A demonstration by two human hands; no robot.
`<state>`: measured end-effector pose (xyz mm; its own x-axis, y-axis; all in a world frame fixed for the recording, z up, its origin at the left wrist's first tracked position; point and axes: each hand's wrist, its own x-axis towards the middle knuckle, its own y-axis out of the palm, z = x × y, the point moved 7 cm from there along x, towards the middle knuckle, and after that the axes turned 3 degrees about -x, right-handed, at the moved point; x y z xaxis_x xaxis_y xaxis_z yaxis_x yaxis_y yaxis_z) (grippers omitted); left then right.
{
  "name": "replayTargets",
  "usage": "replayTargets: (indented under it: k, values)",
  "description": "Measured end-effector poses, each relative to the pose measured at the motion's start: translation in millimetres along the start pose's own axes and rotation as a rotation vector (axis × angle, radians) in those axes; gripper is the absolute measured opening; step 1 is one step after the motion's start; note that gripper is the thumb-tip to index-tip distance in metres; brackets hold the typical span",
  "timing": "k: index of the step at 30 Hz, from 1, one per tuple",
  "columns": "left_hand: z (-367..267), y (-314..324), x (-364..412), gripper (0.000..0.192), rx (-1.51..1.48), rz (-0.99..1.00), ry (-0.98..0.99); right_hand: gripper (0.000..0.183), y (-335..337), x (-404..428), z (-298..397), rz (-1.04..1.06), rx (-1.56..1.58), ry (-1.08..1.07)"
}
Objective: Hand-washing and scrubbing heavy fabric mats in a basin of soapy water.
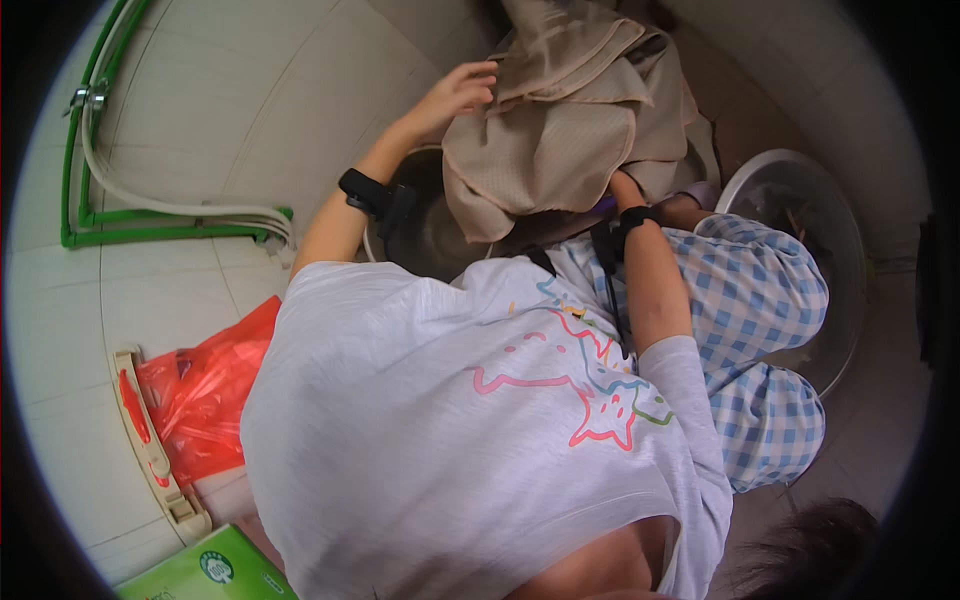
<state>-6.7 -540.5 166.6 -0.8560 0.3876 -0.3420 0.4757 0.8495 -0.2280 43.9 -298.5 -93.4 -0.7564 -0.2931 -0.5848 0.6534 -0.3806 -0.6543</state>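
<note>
A beige textured cloth (pixel 555 150) with pale stitched edges hangs in folds in front of me. Beside its left edge is my left hand (pixel 466 91), fingers slightly curled and apart. The fingertips meet the fabric's edge; whether they pinch it is not clear. Lower down, my right hand (pixel 626 187) grips the near right edge of the cloth, its fingertips hidden under the fabric. A round metal bucket or pot (pixel 427 240) stands below the cloth, partly covered by it. Black bands circle both my wrists.
A large metal basin (pixel 754 169) stands at the right behind my checked trousers (pixel 757 285). Along the tiled left wall run green pipes (pixel 165 236) and a white hose (pixel 142 199). A red plastic bag (pixel 206 405) hangs in a beige holder (pixel 142 427) above a green printed pack (pixel 217 570).
</note>
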Motion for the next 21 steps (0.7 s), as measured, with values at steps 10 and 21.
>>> replayTargets:
  k: [10,21]
  values:
    - [326.6,-183.4,-267.6,0.061,0.257,-0.670,-0.978,0.050,-7.2,-8.9,-12.6,-0.135,0.085,-0.218]
    - [381.0,-117.6,-278.4,0.085,0.175,-1.129,-1.146,0.052,-4.1,-39.8,-50.0,-0.179,0.185,-0.323]
